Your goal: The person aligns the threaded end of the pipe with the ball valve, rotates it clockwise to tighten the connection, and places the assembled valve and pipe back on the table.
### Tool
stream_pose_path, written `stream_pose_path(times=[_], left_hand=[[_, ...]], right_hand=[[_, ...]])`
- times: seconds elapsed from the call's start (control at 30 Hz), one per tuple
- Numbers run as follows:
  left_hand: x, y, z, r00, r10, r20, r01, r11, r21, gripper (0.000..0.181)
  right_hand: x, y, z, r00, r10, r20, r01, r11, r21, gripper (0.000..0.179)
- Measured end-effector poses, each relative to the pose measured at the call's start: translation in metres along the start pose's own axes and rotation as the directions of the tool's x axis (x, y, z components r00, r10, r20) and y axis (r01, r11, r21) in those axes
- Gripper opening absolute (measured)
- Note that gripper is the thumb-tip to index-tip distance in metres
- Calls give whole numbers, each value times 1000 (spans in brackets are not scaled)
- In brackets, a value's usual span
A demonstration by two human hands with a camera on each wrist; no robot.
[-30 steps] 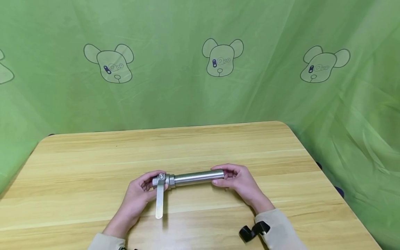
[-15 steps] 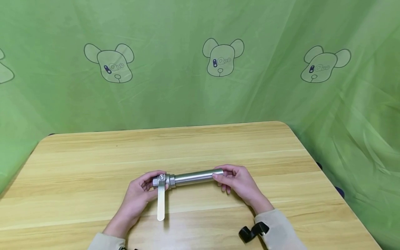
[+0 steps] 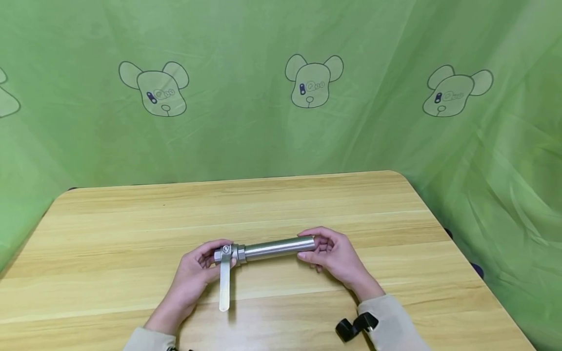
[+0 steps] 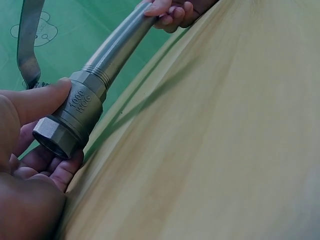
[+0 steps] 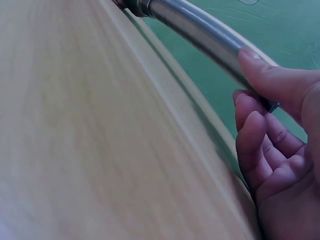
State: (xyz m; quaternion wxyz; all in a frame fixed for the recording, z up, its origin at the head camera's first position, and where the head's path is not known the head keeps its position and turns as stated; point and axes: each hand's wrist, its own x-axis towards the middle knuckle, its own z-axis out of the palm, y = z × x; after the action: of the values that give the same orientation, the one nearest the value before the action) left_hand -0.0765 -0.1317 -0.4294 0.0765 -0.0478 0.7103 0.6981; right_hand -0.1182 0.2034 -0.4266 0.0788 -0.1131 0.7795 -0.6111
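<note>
Right hand point(image 3: 337, 256), thumb lowered, in pinch on pipe point(image 3: 277, 248); left hand point(image 3: 193, 274), curled round valve point(image 3: 226, 253); table edge point(image 3: 246, 181) well beyond

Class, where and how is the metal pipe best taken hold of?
Probably the plain end of the metal pipe, pinched across from the person's right: it is round and smooth there, and the left grip holds the valve opposite.

Green cloth point(image 3: 246, 136) (cartoon-printed) behind wood-grained table point(image 3: 131, 224)

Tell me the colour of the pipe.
The pipe is silver-grey, shiny metal; it shows best in the head view.
</note>
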Motion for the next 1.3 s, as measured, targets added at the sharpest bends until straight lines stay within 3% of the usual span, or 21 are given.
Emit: stream_pose_path(times=[0.23, 0.5, 0.93, 1.3], left_hand=[[1, 1, -1, 1000, -14, 6, 14, 1000, -6, 55], [0, 0, -1, 1000, -3, 14, 3, 1000, -7, 56], [0, 1, -1, 1000, 6, 20, -6, 1000, 5, 56], [-1, 0, -1, 1000, 22, 20, -22, 1000, -3, 55]], right_hand=[[1, 0, 1, 999, -24, -43, 24, 1000, -10, 46], [2, 0, 2, 999, 44, -20, -43, 998, 41, 37], [4, 0, 4, 994, 110, -17, -109, 993, 51, 38], [1, 1, 2, 999, 23, -39, -24, 999, -33, 52]])
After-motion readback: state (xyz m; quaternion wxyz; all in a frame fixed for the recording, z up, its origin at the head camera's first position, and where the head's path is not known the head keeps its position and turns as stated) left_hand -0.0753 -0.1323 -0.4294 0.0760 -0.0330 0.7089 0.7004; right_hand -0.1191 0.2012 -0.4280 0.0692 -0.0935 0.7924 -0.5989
